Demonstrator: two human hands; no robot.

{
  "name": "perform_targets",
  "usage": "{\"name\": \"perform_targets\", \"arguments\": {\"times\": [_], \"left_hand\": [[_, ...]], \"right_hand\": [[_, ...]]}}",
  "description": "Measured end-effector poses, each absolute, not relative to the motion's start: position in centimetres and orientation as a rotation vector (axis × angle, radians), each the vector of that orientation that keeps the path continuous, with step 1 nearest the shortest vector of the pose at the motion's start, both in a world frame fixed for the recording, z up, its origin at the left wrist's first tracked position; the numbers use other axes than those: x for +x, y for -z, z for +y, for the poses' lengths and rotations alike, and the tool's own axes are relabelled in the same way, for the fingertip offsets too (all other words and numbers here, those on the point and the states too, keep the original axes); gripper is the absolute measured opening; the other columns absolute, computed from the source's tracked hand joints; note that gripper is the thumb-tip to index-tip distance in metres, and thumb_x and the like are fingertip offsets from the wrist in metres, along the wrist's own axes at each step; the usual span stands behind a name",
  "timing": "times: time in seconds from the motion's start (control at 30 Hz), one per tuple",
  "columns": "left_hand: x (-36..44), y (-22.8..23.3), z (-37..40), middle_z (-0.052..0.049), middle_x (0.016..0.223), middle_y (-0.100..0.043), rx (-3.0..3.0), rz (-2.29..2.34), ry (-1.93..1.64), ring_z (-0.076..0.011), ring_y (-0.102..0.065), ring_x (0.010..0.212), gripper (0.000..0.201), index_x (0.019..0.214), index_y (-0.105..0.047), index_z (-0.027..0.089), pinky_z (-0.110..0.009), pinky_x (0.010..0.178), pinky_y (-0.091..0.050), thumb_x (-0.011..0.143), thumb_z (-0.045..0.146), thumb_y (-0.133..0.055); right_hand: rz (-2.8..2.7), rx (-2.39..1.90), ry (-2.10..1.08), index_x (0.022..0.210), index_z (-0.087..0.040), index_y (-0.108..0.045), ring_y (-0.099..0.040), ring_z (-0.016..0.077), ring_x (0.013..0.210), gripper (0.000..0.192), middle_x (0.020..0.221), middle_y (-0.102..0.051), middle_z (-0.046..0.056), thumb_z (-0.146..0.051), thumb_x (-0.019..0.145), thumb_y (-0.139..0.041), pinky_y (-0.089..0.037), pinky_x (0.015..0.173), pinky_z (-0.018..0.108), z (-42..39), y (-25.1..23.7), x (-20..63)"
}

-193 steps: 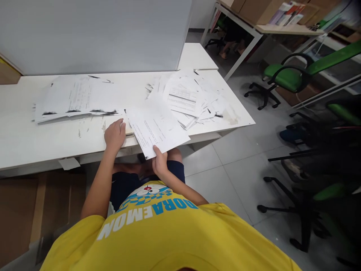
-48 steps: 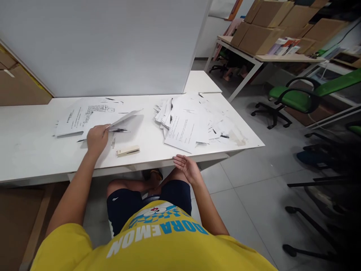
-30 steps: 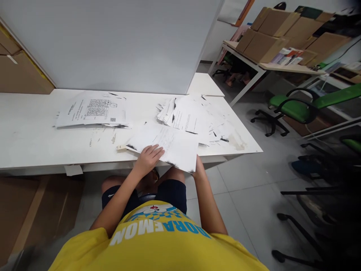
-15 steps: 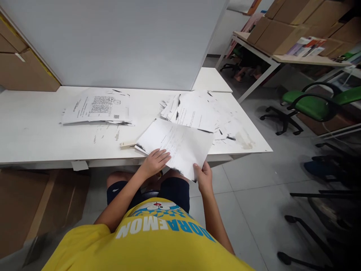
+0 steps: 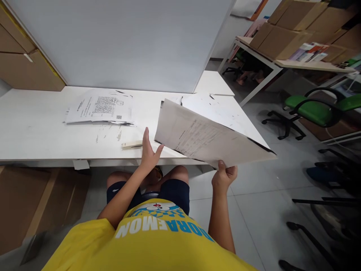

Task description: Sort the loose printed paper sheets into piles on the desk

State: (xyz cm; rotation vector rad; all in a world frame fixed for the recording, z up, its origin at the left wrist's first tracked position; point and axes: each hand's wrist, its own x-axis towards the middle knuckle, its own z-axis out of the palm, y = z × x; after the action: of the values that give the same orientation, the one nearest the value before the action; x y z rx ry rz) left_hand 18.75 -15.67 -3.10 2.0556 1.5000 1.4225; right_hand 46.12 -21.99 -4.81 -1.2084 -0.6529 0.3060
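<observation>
My right hand [image 5: 224, 177] pinches the lower edge of a printed paper sheet [image 5: 203, 137] with dark, charred-looking edges. The sheet is tilted up over the right part of the white table, and its right corner reaches past the table's edge. Close to the sheet's left corner, my left hand [image 5: 150, 152] is raised with thumb and fingers apart, holding nothing. Just left of that hand a narrow pale strip [image 5: 132, 144] lies on the table. Behind the raised sheet are more papers [image 5: 194, 101], mostly hidden.
A stack of printed papers [image 5: 98, 107] lies on the white table [image 5: 34, 131], left of centre. A grey panel [image 5: 126, 41] stands along the table's back. Cardboard boxes [image 5: 31, 69] are at far left. A green chair [image 5: 313, 109] stands at right.
My right hand has lifted the sheet and swung it to the right, tilting it up. My left hand has come off the sheet and opened.
</observation>
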Motion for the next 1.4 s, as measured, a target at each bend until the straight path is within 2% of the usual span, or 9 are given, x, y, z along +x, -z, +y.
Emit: {"name": "perform_targets", "arguments": {"times": [0.1, 0.23, 0.43, 0.53, 0.67, 0.8, 0.97, 1.2, 1.4], "left_hand": [[19.6, 2.6, -14.9, -0.018, 0.164, -0.021, 1.850, 1.349, -1.460, -0.0283, -0.024, 0.153, 0.081, 0.159, -0.004, 0.027, -0.046, 0.122, -0.029, 0.097, 0.056, -0.047], [20.0, 2.8, -14.4, -0.019, 0.152, -0.042, 1.644, 1.312, -1.500, -0.0291, -0.042, 0.142, 0.076, 0.153, -0.026, 0.023, -0.044, 0.116, -0.037, 0.092, 0.060, -0.054], [19.8, 3.4, -14.6, -0.012, 0.110, -0.064, 1.575, 1.344, -1.545, -0.0246, -0.062, 0.107, 0.048, 0.115, -0.057, 0.021, -0.040, 0.097, -0.050, 0.095, 0.063, -0.045], [19.7, 3.6, -14.6, -0.010, 0.101, -0.064, 1.585, 1.324, -1.539, -0.0238, -0.063, 0.102, 0.046, 0.106, -0.059, 0.021, -0.039, 0.093, -0.051, 0.096, 0.062, -0.042], [19.4, 4.3, -14.2, -0.009, 0.100, -0.064, 1.579, 1.323, -1.535, -0.0233, -0.063, 0.102, 0.040, 0.103, -0.057, 0.020, -0.038, 0.094, -0.050, 0.096, 0.058, -0.046], [19.0, 4.7, -13.6, -0.011, 0.112, -0.062, 1.545, 1.290, -1.603, -0.0220, -0.063, 0.107, 0.038, 0.122, -0.048, 0.022, -0.036, 0.093, -0.051, 0.097, 0.050, -0.049], [16.9, 3.1, -12.5, -0.013, 0.119, -0.059, 1.644, 1.329, -1.600, -0.0178, -0.063, 0.098, 0.060, 0.147, -0.029, 0.025, -0.034, 0.091, -0.052, 0.094, 0.038, -0.055], [11.4, 1.5, -11.3, -0.012, 0.123, -0.059, 1.773, 1.651, -1.665, -0.0183, -0.063, 0.101, 0.033, 0.127, -0.053, 0.021, -0.033, 0.095, -0.049, 0.096, 0.027, -0.047], [10.8, 3.0, -11.2, -0.015, 0.112, -0.066, 2.151, 1.903, -1.109, -0.0279, -0.062, 0.104, 0.032, 0.115, -0.064, 0.016, -0.042, 0.095, -0.044, 0.094, 0.027, -0.042]], "right_hand": [[-0.601, -1.149, -0.310, 0.104, -0.017, -0.064, -0.065, 0.0242, 0.107, 0.048, 0.106, -0.071, 0.009, -0.041, 0.066, -0.078, -0.046, 0.106, 0.047, -21.3, 5.5, 46.0], [-0.597, -1.147, -0.343, 0.100, -0.016, -0.065, -0.064, 0.0225, 0.102, 0.046, 0.100, -0.071, 0.008, -0.040, 0.064, -0.079, -0.049, 0.100, 0.043, -20.5, 6.3, 45.7], [-0.573, -1.185, -0.431, 0.084, -0.017, -0.062, -0.061, 0.0161, 0.078, 0.036, 0.078, -0.064, 0.001, -0.043, 0.064, -0.076, -0.051, 0.083, 0.033, -20.0, 7.9, 46.4], [-0.583, -1.211, -0.482, 0.079, -0.016, -0.062, -0.057, 0.0135, 0.073, 0.033, 0.073, -0.062, -0.001, -0.042, 0.064, -0.076, -0.049, 0.077, 0.029, -19.9, 8.5, 46.8], [-0.707, -1.276, -0.452, 0.082, -0.014, -0.066, -0.058, 0.0144, 0.079, 0.032, 0.078, -0.064, 0.001, -0.042, 0.069, -0.074, -0.048, 0.080, 0.028, -20.1, 8.3, 47.0], [-0.780, -1.327, -0.469, 0.082, -0.014, -0.067, -0.058, 0.0145, 0.078, 0.032, 0.078, -0.065, 0.002, -0.044, 0.072, -0.071, -0.048, 0.077, 0.028, -20.5, 7.4, 47.4], [-0.792, -1.372, -0.563, 0.082, -0.014, -0.069, -0.059, 0.0154, 0.078, 0.031, 0.077, -0.066, 0.001, -0.043, 0.069, -0.074, -0.049, 0.074, 0.027, -21.0, 4.8, 48.3], [-0.314, -1.160, -0.800, 0.098, -0.017, -0.067, -0.068, 0.0166, 0.089, 0.033, 0.091, -0.074, 0.003, -0.036, 0.071, -0.072, -0.054, 0.088, 0.032, -22.5, 4.6, 40.3], [-0.216, -0.977, -1.329, 0.102, -0.021, -0.065, -0.069, 0.0206, 0.098, 0.035, 0.100, -0.076, 0.004, -0.028, 0.070, -0.074, -0.058, 0.087, 0.035, -24.3, 5.9, 30.9]]}}
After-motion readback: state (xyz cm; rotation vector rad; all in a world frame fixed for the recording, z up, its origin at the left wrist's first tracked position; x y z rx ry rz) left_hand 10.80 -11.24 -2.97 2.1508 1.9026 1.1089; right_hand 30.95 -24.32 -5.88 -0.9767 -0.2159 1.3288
